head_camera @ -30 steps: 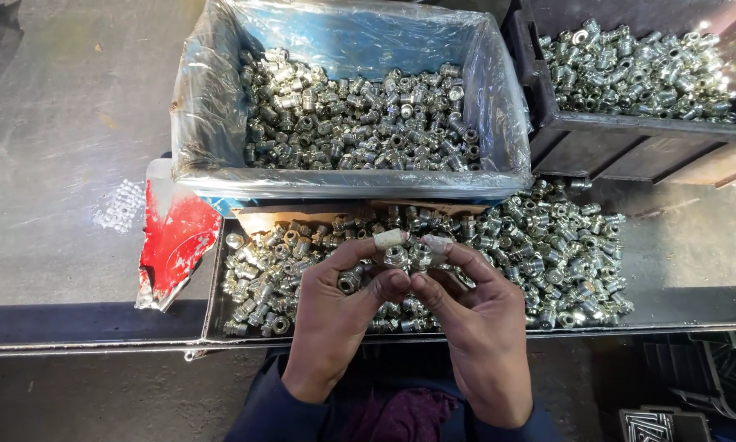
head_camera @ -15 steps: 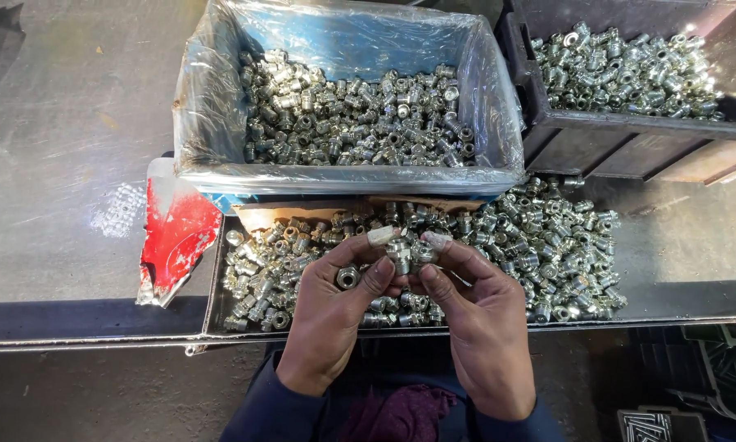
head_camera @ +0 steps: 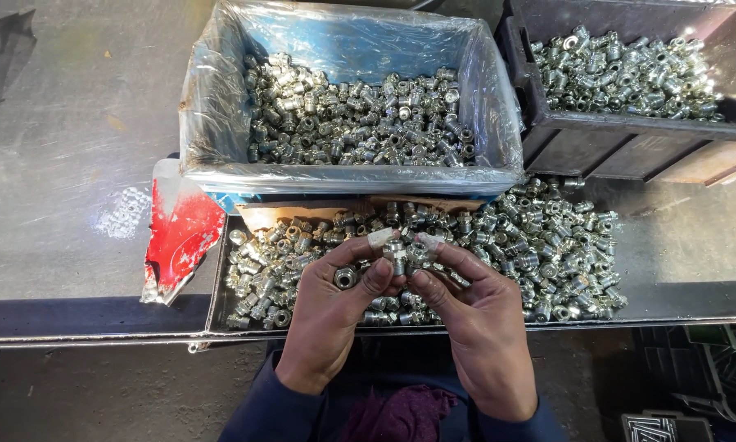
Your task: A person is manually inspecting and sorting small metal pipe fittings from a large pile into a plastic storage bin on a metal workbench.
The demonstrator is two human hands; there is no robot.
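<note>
While both hands sit over the shallow tray (head_camera: 221, 315) of loose fittings, they meet at 1 small silver fitting (head_camera: 397, 252), pinched between the fingertips right above the pile. The left hand (head_camera: 335, 315) is curled mostly closed, with white tape on its index fingertip, and there's another nut-like fitting (head_camera: 345, 279) resting against its fingers. The right hand (head_camera: 478, 323) is half curled too, thumb and taped forefinger on that same fitting. Just behind the tray there's a blue bin (head_camera: 343, 176) lined with clear plastic, full of the same parts. A black crate (head_camera: 630, 135) sits to the tray's back right, and a torn red and white bag (head_camera: 180, 237) lies off its left edge.
</note>
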